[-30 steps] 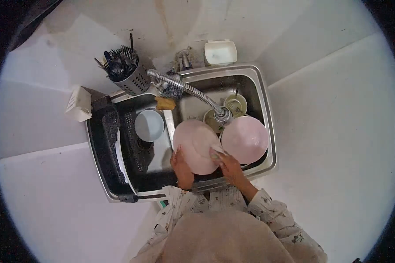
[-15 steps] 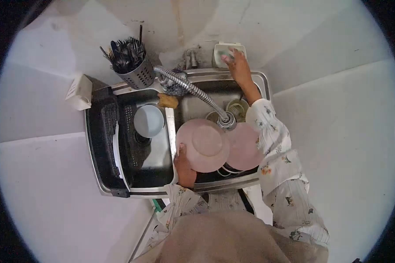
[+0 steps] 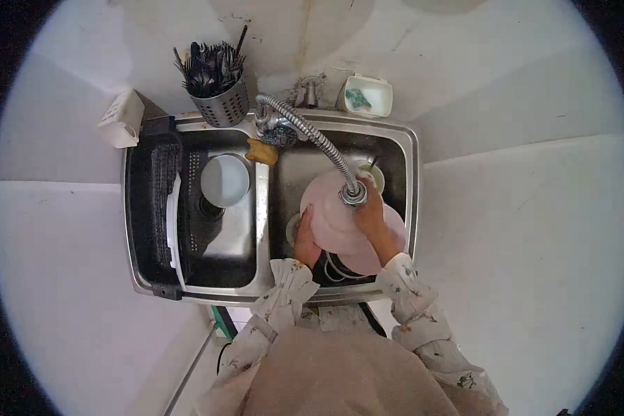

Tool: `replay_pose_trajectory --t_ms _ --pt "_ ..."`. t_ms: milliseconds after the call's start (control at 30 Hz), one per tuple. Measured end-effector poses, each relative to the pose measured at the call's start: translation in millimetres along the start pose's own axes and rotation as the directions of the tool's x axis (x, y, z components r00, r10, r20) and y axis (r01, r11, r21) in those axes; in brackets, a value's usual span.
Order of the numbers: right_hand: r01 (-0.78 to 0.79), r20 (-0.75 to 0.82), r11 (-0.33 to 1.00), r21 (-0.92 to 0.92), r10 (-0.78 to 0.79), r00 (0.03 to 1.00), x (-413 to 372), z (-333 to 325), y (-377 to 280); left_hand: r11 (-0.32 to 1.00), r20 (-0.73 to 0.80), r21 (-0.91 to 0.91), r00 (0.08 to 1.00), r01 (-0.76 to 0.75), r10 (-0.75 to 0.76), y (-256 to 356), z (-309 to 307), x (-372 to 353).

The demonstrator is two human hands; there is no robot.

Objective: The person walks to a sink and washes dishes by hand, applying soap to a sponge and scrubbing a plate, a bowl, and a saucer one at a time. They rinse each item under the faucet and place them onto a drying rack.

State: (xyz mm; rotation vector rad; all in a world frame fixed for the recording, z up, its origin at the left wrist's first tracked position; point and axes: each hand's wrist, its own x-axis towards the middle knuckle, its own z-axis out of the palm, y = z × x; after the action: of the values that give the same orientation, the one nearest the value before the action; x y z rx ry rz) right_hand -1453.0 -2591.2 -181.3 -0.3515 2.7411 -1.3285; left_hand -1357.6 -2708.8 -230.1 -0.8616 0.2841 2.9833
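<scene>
A pink plate point(image 3: 329, 225) is tilted over the right sink basin, with my left hand point(image 3: 306, 239) gripping its left edge. Against the plate's right side is my right hand point(image 3: 372, 215), its fingers curled near the upper rim beside something whitish that I cannot make out. The spray head point(image 3: 353, 194) of the flexible metal tap hangs over the plate and partly hides these fingers. Beneath lies a second pink plate point(image 3: 362, 261). A greenish bowl point(image 3: 376, 178) sits behind my right hand.
A pale bowl point(image 3: 224, 181) and a black rack point(image 3: 165, 215) stand in the left basin. A yellow sponge point(image 3: 262, 151) lies on the divider. Behind are a metal cutlery holder point(image 3: 223, 107), a white container point(image 3: 123, 120) and a soap dish point(image 3: 381, 98) holding a green piece.
My right hand has come down from the soap dish to the plate's right side. My left hand still holds the plate, which has shifted slightly right in view. The camera view has moved.
</scene>
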Motion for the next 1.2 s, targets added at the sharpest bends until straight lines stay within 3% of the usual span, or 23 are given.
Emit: replay_pose_trajectory --t_ms 67,100,167,200,267,400,467,500,533,567,600,667,700,767,800,867,900,1033,1100,1133,1200 --pt "0.227 0.115 0.912 -0.341 -0.2 0.973 -12.8 11.0 0.9 1.0 -0.023 0.012 0.999 0.025 -0.025 -8.0 -21.2 14.0" --pt "0.227 0.116 0.911 -0.344 -0.199 0.973 -8.6 6.8 -0.2 1.0 -0.022 0.009 0.999 0.027 -0.027 -10.1 -25.2 17.8" --pt "-0.053 0.137 0.991 0.121 0.036 0.99 2.2 -2.3 -1.5 0.995 -0.017 0.066 0.997 0.073 -0.072 -13.1 -34.3 23.9" --pt "-0.053 0.137 0.991 0.123 0.036 0.99 -0.7 -6.9 -16.7 0.995 -0.018 0.067 0.997 0.072 -0.071 -11.9 -32.9 21.6" --pt "0.054 -0.049 0.993 -0.109 -0.06 0.997 -6.2 -16.7 -53.1 0.989 0.008 0.08 0.992 0.121 -0.122 -6.7 -22.4 15.4" --pt "0.054 0.095 0.997 -0.049 -0.049 0.994 0.3 -23.0 4.4 0.988 -0.018 0.05 0.989 0.145 -0.144 -4.9 -8.7 14.4" --pt "-0.007 -0.066 0.992 -0.128 -0.002 0.998 -1.3 -31.9 43.6 0.979 -0.024 0.107 0.985 0.173 -0.171 -3.3 -7.0 19.0" --pt "-0.007 -0.067 0.992 -0.127 -0.002 0.998 -0.6 -44.1 51.2 0.979 -0.023 0.109 0.985 0.173 -0.171 -2.3 -6.6 22.6" --pt "-0.336 0.09 0.925 0.176 0.325 0.941 -2.0 -57.1 57.0 0.976 -0.017 0.162 0.989 0.148 -0.147 -1.5 -7.5 25.8" --pt "-0.635 0.325 0.666 0.391 0.546 0.772 -3.0 -65.0 62.1 0.969 -0.008 0.213 0.992 0.122 -0.123 -1.8 -7.1 30.4" --pt "-0.634 0.319 0.667 0.391 0.548 0.773 -7.5 -71.3 59.1 0.969 -0.004 0.212 0.992 0.126 -0.128 -1.7 -2.3 33.9" --pt "-0.611 0.455 0.284 0.739 0.459 0.763 -21.7 -87.2 43.8 0.969 0.029 0.233 0.995 0.083 -0.092 -0.5 7.8 40.6" --pt "-0.61 0.473 0.246 0.753 0.443 0.762 -23.7 -91.9 43.4 0.969 0.03 0.234 0.995 0.084 -0.094 -0.7 7.0 47.3" --pt "-0.543 0.385 0.245 0.803 0.482 0.787 -29.6 -96.2 19.2 0.789 0.034 0.614 0.999 -0.033 0.016 -3.0 0.6 59.7" --pt "-0.472 0.295 0.249 0.845 0.518 0.803 -32.4 -95.5 10.3 0.787 0.034 0.616 0.999 -0.031 0.012 -4.7 4.8 65.4" --pt "-0.431 0.248 0.266 0.862 0.521 0.817 -36.3 -90.6 11.3 0.544 -0.014 0.823 0.952 -0.164 0.307 -14.5 16.1 75.6" --pt "-0.393 0.206 0.28 0.876 0.52 0.829 -35.8 -89.0 9.7 0.543 -0.012 0.823 0.952 -0.164 0.306 -22.3 16.6 77.9" --pt "-0.329 0.098 0.316 0.89 0.573 0.814 -35.6 -77.6 -1.9 0.224 0.168 0.926 0.863 -0.304 0.476 -55.9 1.9 80.0" --pt "-0.341 -0.024 0.586 0.735 0.525 0.851 -35.1 -71.2 0.4 0.045 0.271 0.937 0.801 -0.347 0.534 -67.6 -3.8 75.2" --pt "-0.341 -0.02 0.582 0.738 0.524 0.852 -35.4 -69.7 3.2 0.041 0.271 0.938 0.799 -0.345 0.537 -69.3 3.3 63.5" --pt "-0.292 -0.119 0.833 0.47 0.387 0.914 -38.2 -68.0 9.3 -0.252 0.686 0.727 0.656 -0.639 0.316 -64.4 30.6 27.6"
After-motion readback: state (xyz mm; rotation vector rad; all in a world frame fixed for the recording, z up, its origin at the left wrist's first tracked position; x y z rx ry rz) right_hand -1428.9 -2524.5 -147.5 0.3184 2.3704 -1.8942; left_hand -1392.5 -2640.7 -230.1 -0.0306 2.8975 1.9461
